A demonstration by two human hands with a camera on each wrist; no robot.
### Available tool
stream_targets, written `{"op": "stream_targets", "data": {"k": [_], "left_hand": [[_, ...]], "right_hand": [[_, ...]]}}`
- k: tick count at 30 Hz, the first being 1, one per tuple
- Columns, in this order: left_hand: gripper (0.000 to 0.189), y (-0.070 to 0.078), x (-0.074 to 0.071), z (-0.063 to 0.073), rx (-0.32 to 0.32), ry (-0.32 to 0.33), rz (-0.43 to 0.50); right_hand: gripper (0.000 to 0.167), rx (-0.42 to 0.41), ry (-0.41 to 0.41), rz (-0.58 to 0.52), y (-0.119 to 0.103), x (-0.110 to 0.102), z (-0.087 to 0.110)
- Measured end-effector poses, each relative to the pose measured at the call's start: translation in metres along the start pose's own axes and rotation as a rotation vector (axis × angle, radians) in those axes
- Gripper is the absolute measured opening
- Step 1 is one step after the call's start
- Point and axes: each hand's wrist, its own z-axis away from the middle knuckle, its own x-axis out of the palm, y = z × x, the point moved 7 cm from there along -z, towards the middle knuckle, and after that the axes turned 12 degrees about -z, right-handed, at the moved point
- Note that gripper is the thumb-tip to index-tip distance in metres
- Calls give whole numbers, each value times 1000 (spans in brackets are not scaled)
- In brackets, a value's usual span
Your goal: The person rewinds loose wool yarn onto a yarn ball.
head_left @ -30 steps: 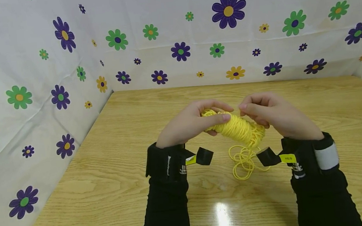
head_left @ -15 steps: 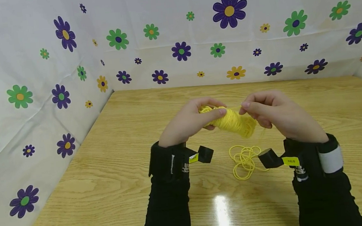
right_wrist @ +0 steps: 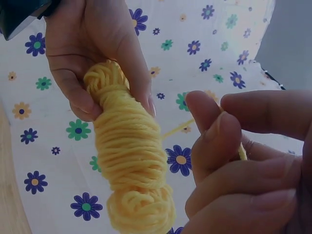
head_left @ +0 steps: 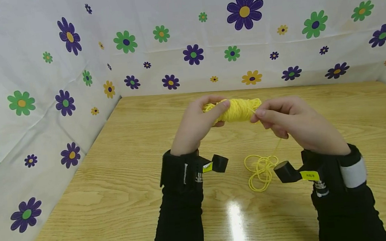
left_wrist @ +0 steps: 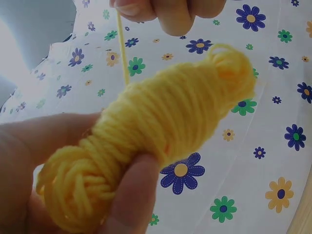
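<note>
A skein of yellow yarn is held up above the table, lying nearly level in the head view. My left hand grips its left end between thumb and fingers. Wound strands wrap the skein's middle, as the left wrist view shows on the yarn skein. My right hand is just right of the skein and pinches a single yarn strand between thumb and fingertips. That strand runs from the skein to the pinch, then hangs below the hand toward a loose tangle of yarn on the tabletop.
The wooden table spreads beneath both hands. A white cloth with printed flowers stands behind it and along the left side. Small black cameras on yellow-labelled mounts are strapped to both wrists.
The skein has swung from slanting down rightward to nearly level and has risen, with my left hand turning. My right hand stays in almost the same place.
</note>
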Motion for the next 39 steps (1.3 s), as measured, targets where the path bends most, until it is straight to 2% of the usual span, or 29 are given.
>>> {"op": "stream_targets", "data": {"k": [4, 8, 13, 18, 24, 30, 34, 39], "left_hand": [[33, 1, -5, 0, 7, 71, 59], [33, 2, -9, 1, 24, 110, 108], [33, 3, -12, 1, 34, 145, 177], [31, 5, -13, 1, 49, 142, 298], [29, 11, -9, 2, 68, 88, 406], [31, 18, -4, 7, 77, -11, 496], [30, 24, -2, 12, 91, -97, 484], [28, 28, 4, 16, 109, -213, 409]], "right_hand": [[24, -15, -16, 28, -2, 5, 0], [25, 14, -31, 66, 0, 10, -2], [25, 49, -80, 123, 3, 17, -3], [24, 54, -134, 162, 6, 22, -6], [26, 61, -197, 173, 11, 27, -8], [27, 77, -210, 178, 14, 27, -11], [24, 80, -188, 137, 16, 24, -12], [24, 70, -147, 127, 15, 17, -11]]}}
